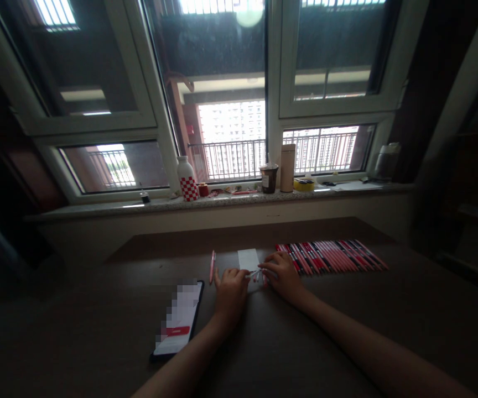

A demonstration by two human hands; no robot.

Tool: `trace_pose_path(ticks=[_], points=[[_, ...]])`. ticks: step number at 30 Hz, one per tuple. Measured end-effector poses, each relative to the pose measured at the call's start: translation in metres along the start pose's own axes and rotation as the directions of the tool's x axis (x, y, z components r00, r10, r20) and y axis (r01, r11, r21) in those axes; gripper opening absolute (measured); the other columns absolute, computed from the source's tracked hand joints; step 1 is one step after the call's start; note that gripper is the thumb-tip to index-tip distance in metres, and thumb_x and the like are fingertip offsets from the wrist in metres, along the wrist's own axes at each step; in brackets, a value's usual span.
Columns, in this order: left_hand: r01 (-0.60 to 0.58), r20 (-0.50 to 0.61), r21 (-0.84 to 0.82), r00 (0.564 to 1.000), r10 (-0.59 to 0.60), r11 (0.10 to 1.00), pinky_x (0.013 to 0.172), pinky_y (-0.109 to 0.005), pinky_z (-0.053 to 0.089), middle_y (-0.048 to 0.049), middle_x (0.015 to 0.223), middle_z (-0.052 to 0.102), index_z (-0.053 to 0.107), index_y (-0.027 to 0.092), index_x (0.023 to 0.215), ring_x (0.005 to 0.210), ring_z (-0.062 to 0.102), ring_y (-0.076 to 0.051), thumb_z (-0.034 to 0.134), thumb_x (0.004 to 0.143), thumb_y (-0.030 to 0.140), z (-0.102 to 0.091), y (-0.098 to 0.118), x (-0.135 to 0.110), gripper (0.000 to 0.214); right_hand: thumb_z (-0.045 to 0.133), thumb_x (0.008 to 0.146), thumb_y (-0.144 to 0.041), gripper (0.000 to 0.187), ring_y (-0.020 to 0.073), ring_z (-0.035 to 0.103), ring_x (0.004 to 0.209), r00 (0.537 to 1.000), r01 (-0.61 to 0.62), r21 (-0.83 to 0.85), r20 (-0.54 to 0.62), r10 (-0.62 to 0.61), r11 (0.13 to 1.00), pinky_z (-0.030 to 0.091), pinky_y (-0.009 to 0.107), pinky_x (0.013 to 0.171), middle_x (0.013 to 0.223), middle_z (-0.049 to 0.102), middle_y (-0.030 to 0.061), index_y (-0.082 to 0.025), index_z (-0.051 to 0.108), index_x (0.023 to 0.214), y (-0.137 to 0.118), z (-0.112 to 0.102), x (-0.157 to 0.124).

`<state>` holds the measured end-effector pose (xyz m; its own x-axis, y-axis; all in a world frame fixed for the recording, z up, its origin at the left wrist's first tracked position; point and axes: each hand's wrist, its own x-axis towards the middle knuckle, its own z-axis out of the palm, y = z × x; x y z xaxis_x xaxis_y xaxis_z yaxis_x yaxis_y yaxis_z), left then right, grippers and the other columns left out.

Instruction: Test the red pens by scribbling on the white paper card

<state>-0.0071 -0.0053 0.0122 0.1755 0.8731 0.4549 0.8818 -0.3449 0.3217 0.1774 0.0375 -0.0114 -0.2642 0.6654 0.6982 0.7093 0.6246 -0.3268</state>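
Both my hands rest on a dark brown table (pixel 98 331) near its middle. My left hand (pixel 230 290) and my right hand (pixel 282 276) are each closed in a pinch on one thin pen part (pixel 254 273) held between them, over a small white paper (pixel 249 261). Just right of my right hand lies a long row of several red and pink pens (pixel 334 256), side by side. A single pink pen (pixel 212 266) lies to the left of my left hand.
A phone (pixel 178 319) with a lit screen lies at the front left. On the window sill (pixel 147 205) behind stand a red-checked white bottle (pixel 187 178), a dark cup (pixel 269 178), a tall beige flask (pixel 287 167) and small items.
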Motion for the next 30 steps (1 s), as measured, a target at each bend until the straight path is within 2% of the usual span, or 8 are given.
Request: trace_pose_path(ticks=[3, 9, 20, 30], points=[[0.013, -0.028, 0.026, 1.000, -0.012, 1.000, 0.108, -0.052, 0.017, -0.0019, 0.095, 0.066, 0.062, 0.025, 0.103, 0.100, 0.055, -0.020, 0.042, 0.090, 0.025, 0.0008, 0.0000, 0.0000, 0.024, 0.061, 0.083, -0.019, 0.021, 0.0249, 0.046, 0.100, 0.999, -0.033, -0.028, -0.018, 0.032, 0.999, 0.037, 0.042, 0.091, 0.102, 0.060, 0.0068, -0.026, 0.070, 0.101, 0.0022, 0.0006, -0.0001], [0.031, -0.054, 0.100, 0.998, -0.026, 0.995, 0.109, -0.052, 0.016, -0.0016, 0.092, 0.066, 0.063, 0.025, 0.100, 0.099, 0.055, -0.021, 0.043, 0.088, 0.023, 0.0011, 0.0005, -0.0006, 0.023, 0.060, 0.082, -0.017, 0.020, 0.0258, 0.046, 0.101, 0.999, -0.054, -0.049, 0.001, 0.055, 0.997, 0.036, 0.043, 0.092, 0.103, 0.059, 0.0071, -0.025, 0.070, 0.097, 0.0011, 0.0004, -0.0007], [0.003, -0.014, 0.188, 1.000, -0.001, 0.982, 0.108, -0.056, 0.012, -0.0021, 0.094, 0.066, 0.065, 0.025, 0.095, 0.101, 0.052, -0.023, 0.047, 0.087, 0.024, 0.0070, -0.0010, -0.0026, 0.020, 0.059, 0.082, -0.016, 0.019, 0.0260, 0.046, 0.101, 0.997, -0.074, -0.067, 0.013, 0.075, 0.995, 0.035, 0.044, 0.092, 0.101, 0.059, 0.0066, -0.025, 0.071, 0.094, -0.0025, -0.0018, 0.0001], [0.008, -0.011, 0.181, 1.000, -0.007, 0.983, 0.108, -0.055, 0.014, -0.0021, 0.093, 0.065, 0.066, 0.025, 0.094, 0.100, 0.052, -0.022, 0.045, 0.087, 0.025, 0.0034, 0.0010, -0.0030, 0.021, 0.058, 0.083, -0.017, 0.019, 0.0255, 0.045, 0.101, 0.997, -0.079, -0.083, 0.014, 0.081, 0.993, 0.035, 0.043, 0.092, 0.101, 0.060, 0.0063, -0.026, 0.070, 0.095, -0.0009, -0.0003, 0.0002]])
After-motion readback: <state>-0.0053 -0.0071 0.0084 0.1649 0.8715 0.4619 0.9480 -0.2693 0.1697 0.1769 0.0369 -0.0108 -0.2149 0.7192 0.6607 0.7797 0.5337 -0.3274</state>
